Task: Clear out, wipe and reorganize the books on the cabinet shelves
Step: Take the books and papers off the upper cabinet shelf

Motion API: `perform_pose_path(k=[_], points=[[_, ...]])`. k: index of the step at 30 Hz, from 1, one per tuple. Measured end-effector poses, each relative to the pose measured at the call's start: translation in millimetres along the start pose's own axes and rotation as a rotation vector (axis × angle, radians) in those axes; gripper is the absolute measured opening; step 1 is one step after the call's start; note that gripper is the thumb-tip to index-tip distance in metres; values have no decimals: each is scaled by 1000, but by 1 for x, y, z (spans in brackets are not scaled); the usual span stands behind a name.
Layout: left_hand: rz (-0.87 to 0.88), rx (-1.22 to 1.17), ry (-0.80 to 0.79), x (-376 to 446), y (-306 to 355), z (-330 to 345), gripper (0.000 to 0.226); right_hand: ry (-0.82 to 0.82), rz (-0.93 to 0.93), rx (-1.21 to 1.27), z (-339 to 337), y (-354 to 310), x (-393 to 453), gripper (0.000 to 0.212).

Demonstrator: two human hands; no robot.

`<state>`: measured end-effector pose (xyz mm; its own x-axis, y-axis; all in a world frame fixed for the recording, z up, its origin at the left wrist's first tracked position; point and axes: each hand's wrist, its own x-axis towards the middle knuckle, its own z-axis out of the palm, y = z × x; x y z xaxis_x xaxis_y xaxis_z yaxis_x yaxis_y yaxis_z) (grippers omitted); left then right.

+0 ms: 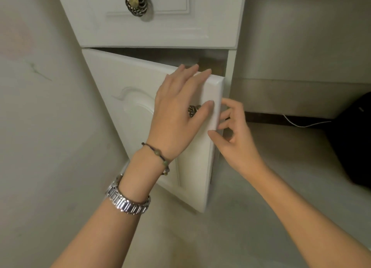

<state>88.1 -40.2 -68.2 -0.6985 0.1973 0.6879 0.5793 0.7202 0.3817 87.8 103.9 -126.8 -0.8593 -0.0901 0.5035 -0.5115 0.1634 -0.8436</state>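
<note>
Below the white drawer front (152,16) with its round wire knob (138,1), we see the cabinet door (128,99) swung partly open, hinged on the left, its free edge turned toward us and to the right. Our left hand (176,111) lies flat on the door's face, fingers straight and spread, their tips reaching the upper corner and the free edge; under the palm a bit of the door's metal knob (193,109) shows. Our right hand (234,131) is at the free edge from the other side, fingers loosely curled, the thumb tip touching the door's front near the edge; whether the fingers actually grip the edge we cannot tell. Through the gap above the door the cabinet's inside is dark, with a brown patch (212,65) at the right; the books cannot be made out. A narrow white side post (231,70) stands just right of the opening. On the left a pale wall (40,107) runs close to the hinge side. To the right the floor (291,167) lies open, with a dark object (353,139) and a thin white cable (305,124) near the far wall. Our left wrist carries a beaded cord (158,155) and a metal watch band (128,199).
</note>
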Motion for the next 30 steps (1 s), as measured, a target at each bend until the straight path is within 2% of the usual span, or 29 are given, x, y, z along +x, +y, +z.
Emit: perform_pose_path(k=[4,10,19,22,27,30], points=[[5,9,16,-13,1,-13,44,-34,-7,17,4,-9,-10,53],[-22,-51,92,-41,4,-37,42,-230,10,55,13,-28,-28,35],[-95,-200,228,-90,-2,-86,34,-496,68,200,51,-65,-35,39],[-136,-165,263,-106,-5,-108,34,-570,58,158,71,-74,-34,48],[-211,-59,364,-136,-10,-142,37,-635,-27,101,113,-93,-27,101],[-234,-27,483,-152,-18,-161,31,-694,-122,6,142,-107,-21,118]])
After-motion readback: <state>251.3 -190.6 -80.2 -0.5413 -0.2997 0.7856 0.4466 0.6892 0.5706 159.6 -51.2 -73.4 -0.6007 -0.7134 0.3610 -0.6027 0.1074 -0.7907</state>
